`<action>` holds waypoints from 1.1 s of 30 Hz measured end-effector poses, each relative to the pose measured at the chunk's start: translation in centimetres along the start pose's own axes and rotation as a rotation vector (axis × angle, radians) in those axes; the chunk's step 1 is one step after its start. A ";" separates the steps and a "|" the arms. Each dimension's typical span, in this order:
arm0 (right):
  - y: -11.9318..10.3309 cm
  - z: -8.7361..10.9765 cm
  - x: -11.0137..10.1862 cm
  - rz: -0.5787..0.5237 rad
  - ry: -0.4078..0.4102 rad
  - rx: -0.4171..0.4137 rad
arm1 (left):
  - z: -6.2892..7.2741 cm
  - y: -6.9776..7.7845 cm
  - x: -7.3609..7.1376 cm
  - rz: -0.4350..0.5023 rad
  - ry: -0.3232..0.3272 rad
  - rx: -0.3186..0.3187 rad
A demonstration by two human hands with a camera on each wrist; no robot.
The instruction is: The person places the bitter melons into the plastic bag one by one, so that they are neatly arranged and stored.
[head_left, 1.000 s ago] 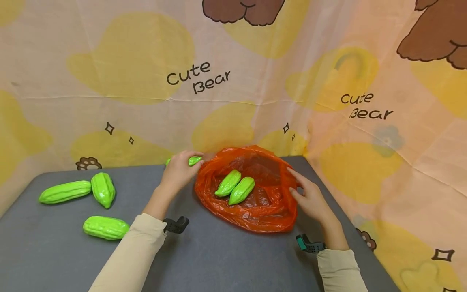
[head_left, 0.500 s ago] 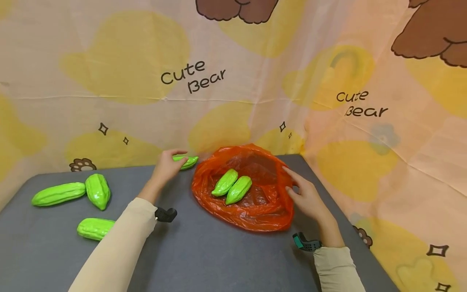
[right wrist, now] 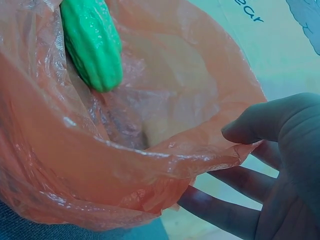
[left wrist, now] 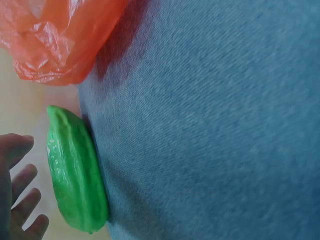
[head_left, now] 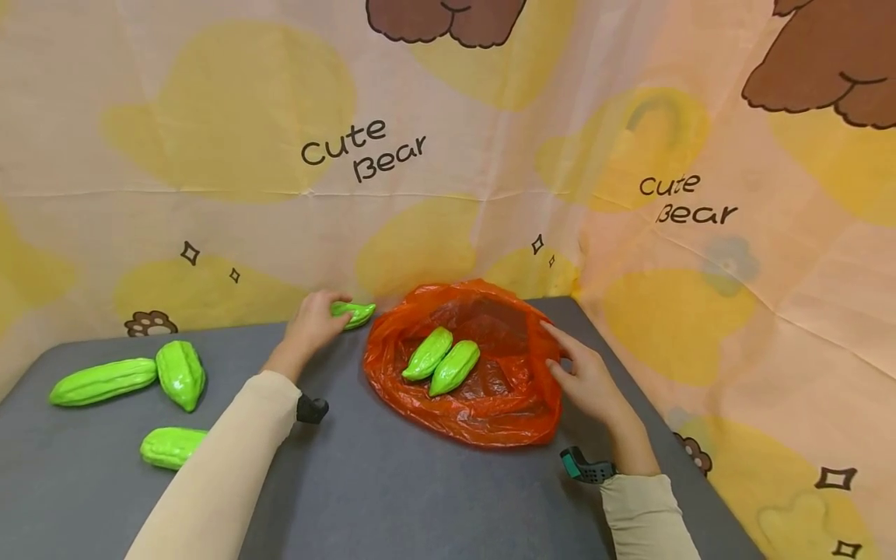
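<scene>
A glossy green bitter melon (left wrist: 77, 170) lies at the back of the table, left of the orange plastic bag (head_left: 490, 424). Beside it is my left hand (head_left: 315, 320), its fingers apart and relaxed, with a gap to the melon in the left wrist view. On the bag's right side my right hand (head_left: 588, 377) pinches the rim, thumb inside and fingers outside. The bag's mouth is open. Two bitter melons lie within it, a left one (head_left: 428, 354) and a right one (head_left: 455, 368); one of them (right wrist: 95, 45) shows in the right wrist view.
To the left on the grey table (head_left: 392, 498) lie a long bitter melon (head_left: 103, 382), a shorter one (head_left: 180, 375) touching its end, and a third (head_left: 168, 447) partly hidden by my left sleeve. Printed cloth walls (head_left: 420, 233) stand behind and to the right.
My left hand has slid left along the bitter melon at the back, baring its right end. That melon stays put. My right hand keeps its hold on the bag; the head view has shifted slightly.
</scene>
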State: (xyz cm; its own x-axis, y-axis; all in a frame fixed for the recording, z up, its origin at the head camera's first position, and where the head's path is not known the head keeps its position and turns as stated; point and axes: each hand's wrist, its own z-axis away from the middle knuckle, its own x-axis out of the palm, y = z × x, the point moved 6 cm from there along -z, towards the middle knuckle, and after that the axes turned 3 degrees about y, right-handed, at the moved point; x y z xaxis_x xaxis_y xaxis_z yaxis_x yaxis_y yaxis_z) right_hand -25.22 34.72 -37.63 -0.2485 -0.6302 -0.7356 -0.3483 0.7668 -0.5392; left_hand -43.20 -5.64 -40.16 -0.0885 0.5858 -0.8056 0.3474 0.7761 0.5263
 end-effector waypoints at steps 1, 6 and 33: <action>0.0 0.0 0.0 0.001 0.003 0.000 | -0.1 -0.1 0.1 -0.010 -0.006 0.004; 0.0 0.0 -0.1 -0.006 -0.004 0.003 | -0.9 0.0 0.3 -0.063 -0.028 0.045; 0.4 -0.1 -0.4 -0.033 0.004 0.007 | -1.5 -0.4 2.4 -0.116 -0.099 0.039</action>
State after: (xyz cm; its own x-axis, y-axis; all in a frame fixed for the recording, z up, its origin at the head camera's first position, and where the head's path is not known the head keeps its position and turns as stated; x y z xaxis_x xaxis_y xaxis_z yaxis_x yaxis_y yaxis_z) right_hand -25.32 35.23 -37.49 -0.2408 -0.6557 -0.7156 -0.3498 0.7463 -0.5662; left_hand -44.98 -4.20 -41.93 -0.0388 0.4656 -0.8842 0.3765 0.8264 0.4187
